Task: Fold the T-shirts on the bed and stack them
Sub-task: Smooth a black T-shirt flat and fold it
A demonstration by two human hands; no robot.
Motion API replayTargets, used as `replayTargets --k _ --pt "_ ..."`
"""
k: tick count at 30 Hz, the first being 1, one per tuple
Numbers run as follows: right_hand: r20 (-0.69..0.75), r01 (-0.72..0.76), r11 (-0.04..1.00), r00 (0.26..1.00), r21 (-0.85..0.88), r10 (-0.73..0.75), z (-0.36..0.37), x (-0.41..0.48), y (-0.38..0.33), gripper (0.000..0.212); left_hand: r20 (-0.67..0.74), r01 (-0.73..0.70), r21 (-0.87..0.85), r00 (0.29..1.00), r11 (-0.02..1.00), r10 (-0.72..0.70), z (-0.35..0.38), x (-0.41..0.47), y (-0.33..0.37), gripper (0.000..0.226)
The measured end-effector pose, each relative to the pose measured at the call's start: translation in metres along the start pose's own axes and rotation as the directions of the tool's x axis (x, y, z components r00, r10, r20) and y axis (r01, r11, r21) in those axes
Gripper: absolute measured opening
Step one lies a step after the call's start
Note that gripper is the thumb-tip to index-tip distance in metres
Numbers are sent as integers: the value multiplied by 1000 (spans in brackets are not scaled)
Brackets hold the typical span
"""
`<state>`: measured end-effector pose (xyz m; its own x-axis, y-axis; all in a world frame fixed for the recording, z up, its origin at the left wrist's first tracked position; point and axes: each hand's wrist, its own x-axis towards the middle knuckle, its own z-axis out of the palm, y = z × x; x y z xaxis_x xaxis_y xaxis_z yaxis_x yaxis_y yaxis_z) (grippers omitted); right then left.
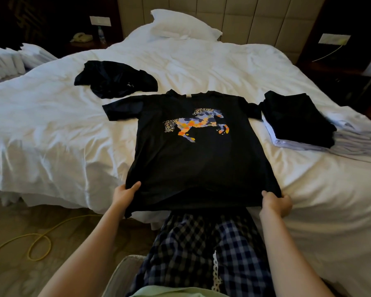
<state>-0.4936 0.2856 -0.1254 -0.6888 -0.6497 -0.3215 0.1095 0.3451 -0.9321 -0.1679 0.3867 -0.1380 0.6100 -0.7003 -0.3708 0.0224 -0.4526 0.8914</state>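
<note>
Now a black T-shirt (193, 151) with a coloured horse print lies spread face up on the white bed (51, 125), collar far, hem near. The left hand (124, 195) pinches the hem's near left corner, thumb on top of the cloth. The right hand (276, 203) grips the near right corner, fingers curled round the edge. A crumpled dark shirt (114, 79) lies far left; a folded stack (298, 118) sits to the right.

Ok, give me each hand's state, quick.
Left hand: grips the shirt at its near left hem corner.
Right hand: grips the shirt at its near right hem corner.
</note>
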Motion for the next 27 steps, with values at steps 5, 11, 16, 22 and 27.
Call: replayTargets --k 5,11,16,22,27 --pt "-33 47 977 998 -208 -55 -3 -9 3 42 101 -118 295 991 948 92 -4 -1 -3 52" --pt "-77 297 864 931 -406 -356 -5 -25 11 56 160 -90 388 987 917 29 -4 3 -10 74" --pt "230 707 556 685 -437 -691 9 -38 24 38 -8 -120 328 992 937 129 2 2 -7 71" --pt "899 935 277 305 -221 -314 20 -57 32 27 -115 -406 577 819 709 562 28 -17 11 45" --pt "964 952 214 244 -217 -106 20 -67 29 31 504 -695 615 710 373 492 52 -20 15 41"
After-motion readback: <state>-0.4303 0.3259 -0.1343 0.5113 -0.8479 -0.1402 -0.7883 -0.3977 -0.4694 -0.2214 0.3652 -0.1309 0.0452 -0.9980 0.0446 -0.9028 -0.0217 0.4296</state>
